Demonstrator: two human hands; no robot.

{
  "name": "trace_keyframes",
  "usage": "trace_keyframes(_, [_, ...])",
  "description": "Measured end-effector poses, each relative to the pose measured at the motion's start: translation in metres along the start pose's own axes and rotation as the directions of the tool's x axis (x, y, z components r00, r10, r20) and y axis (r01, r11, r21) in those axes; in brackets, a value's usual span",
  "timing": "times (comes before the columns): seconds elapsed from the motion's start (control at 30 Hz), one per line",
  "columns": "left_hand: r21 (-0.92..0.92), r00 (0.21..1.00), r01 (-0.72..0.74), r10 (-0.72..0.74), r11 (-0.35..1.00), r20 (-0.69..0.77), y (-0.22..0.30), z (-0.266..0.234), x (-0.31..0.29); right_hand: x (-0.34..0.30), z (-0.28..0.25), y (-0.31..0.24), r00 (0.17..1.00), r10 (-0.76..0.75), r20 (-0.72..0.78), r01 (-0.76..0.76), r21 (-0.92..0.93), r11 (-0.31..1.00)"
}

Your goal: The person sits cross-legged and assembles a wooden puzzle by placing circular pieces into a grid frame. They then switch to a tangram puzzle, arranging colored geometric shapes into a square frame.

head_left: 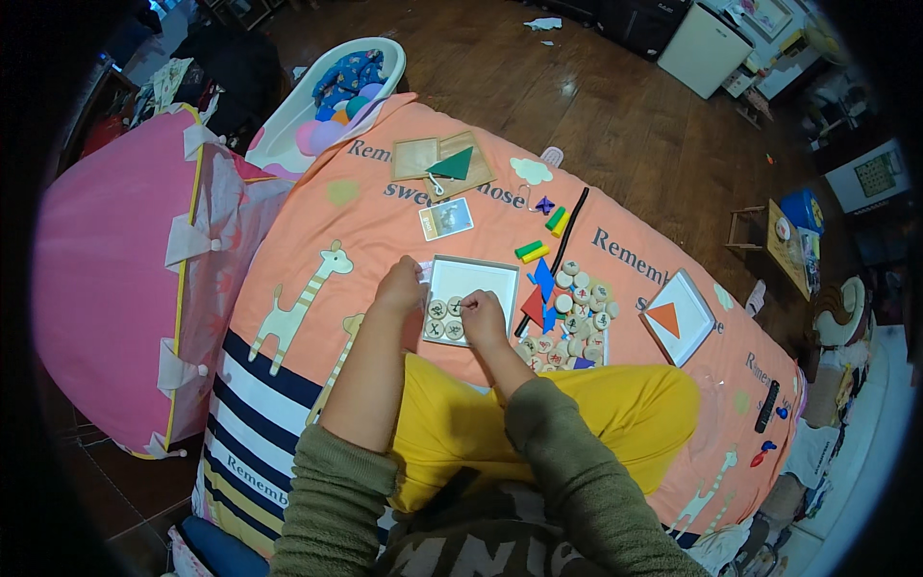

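Observation:
A shallow white box (486, 277) lies on the bed in front of me. In its near left corner, round wooden Chinese chess pieces (436, 328) sit flat in two rows. My right hand (486, 317) reaches into the box, thumb and fingers pinched at the edge of the upper right chess piece (454, 305). At the box's left wall is my left hand (398, 287), its fingers curled closed on the rim; the fingertips are partly hidden. To the right of the box lies a loose heap of more chess pieces (577, 322), some face up, some blank side up.
Around the heap lie a red block (533, 305), blue pieces (544, 279), green and yellow sticks (531, 251) and a black rod (571, 229). Farther off are wooden boards (415, 159) with a green triangle (452, 165), a card (446, 220), and a white tray (687, 306) holding an orange triangle.

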State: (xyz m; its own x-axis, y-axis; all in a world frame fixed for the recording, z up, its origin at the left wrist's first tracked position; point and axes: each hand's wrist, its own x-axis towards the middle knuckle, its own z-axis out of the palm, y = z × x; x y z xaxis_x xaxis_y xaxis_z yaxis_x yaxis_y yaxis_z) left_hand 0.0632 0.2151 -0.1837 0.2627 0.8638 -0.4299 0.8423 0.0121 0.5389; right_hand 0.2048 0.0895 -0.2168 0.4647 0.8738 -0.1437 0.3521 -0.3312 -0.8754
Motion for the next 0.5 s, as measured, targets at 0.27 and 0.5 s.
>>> trace_keyframes(0.27, [0.27,0.972,0.01,-0.073,0.963,0.224,0.007,0.015,0.014,-0.006,-0.012,0.008,0.939,-0.281,0.2,0.3,-0.071,0.951])
trace_keyframes(0.5, [0.305,0.983,-0.018,-0.04,0.952,0.182,0.002,0.018,0.015,-0.009,-0.085,0.002,0.973,-0.226,-0.052,0.223,-0.069,0.972])
